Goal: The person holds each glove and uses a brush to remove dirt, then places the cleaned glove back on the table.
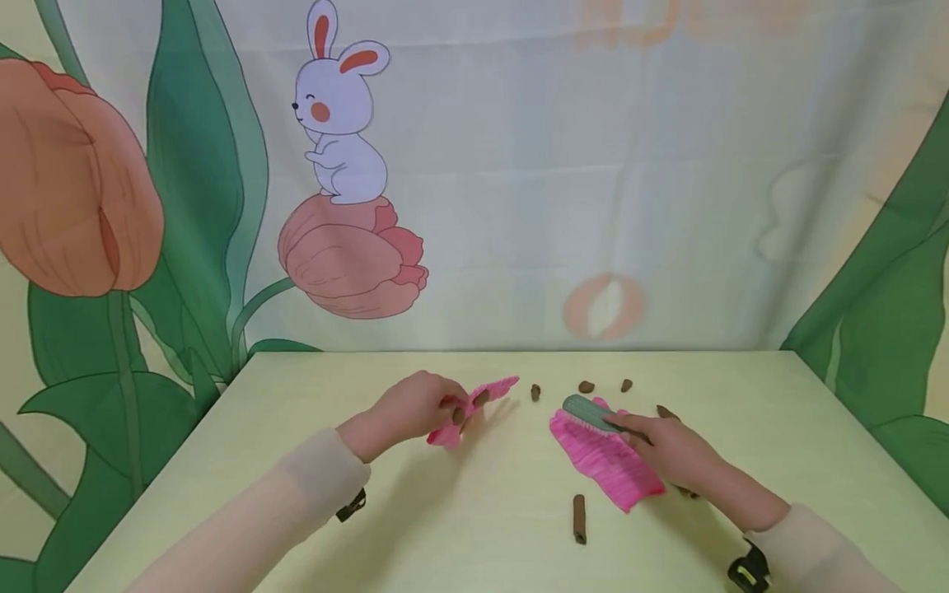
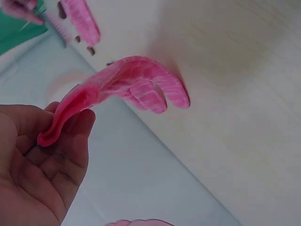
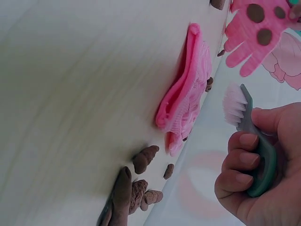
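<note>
My left hand point(image 1: 415, 408) pinches a pink knitted glove point(image 2: 127, 77) by its cuff and holds it up off the table, fingers hanging down. Round brown spots point(image 3: 255, 13) show on one face of this glove in the right wrist view. In my right hand point(image 1: 675, 451) is a green brush point(image 3: 265, 165) with pale bristles, its looped handle gripped by curled fingers. A second pink glove point(image 1: 615, 465) lies on the table under the brush; in the right wrist view the bristles are apart from it.
Brown clay-like lumps point(image 1: 586, 386) are scattered along the far part of the pale table point(image 1: 259, 494). A short brown stick point(image 1: 580, 519) lies nearer to me. More brown pieces point(image 3: 138, 193) sit by my right hand. A printed curtain point(image 1: 504, 206) hangs behind the far edge.
</note>
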The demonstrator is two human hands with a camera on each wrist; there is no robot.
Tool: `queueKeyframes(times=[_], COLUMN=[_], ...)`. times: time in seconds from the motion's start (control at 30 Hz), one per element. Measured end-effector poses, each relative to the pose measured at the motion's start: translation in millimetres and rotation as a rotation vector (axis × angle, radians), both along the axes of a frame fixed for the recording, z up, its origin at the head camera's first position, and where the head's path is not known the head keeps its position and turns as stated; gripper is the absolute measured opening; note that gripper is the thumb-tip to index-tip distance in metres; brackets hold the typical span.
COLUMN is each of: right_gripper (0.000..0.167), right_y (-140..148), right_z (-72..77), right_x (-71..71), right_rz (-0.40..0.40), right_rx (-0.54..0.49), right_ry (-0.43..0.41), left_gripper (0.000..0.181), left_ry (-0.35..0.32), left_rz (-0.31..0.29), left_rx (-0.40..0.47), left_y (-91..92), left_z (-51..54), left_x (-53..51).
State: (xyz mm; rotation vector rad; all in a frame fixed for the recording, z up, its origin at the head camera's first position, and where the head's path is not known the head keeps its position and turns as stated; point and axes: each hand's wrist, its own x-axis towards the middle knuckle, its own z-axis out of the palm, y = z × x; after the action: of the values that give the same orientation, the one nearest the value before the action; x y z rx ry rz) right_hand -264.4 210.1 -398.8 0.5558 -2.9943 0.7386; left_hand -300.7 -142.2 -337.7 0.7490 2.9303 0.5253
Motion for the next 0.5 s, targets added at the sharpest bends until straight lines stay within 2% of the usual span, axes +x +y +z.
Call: queueKeyframes(times=[0.1, 0.3, 0.4, 0.5], right_gripper=[0.043, 0.043, 0.043, 0.042], right_y=[0, 0, -1, -2], right_z=[0.9, 1.3, 2.4, 2.4], right_x=[1.7, 1.6, 2.0, 2.0], right_rz=[-0.005, 0.001, 0.018, 0.021], right_rx=[-0.012, -0.016, -0.008, 0.004], right_ry=[-0.013, -0.007, 0.012, 0.017], left_gripper=[0.025, 0.036, 0.04, 0.042], left_ry=[-0.092, -0.361, -0.459, -0.517], left_rz=[0.051, 0.15, 0.148, 0.132], left_rx=[0.13, 0.453, 0.564, 0.654], left_y=[-11.5, -30.2, -36.7, -41.0], left_z=[6.9, 16.3, 20.7, 25.9], left_x=[-3.2, -3.8, -1.3, 2.7])
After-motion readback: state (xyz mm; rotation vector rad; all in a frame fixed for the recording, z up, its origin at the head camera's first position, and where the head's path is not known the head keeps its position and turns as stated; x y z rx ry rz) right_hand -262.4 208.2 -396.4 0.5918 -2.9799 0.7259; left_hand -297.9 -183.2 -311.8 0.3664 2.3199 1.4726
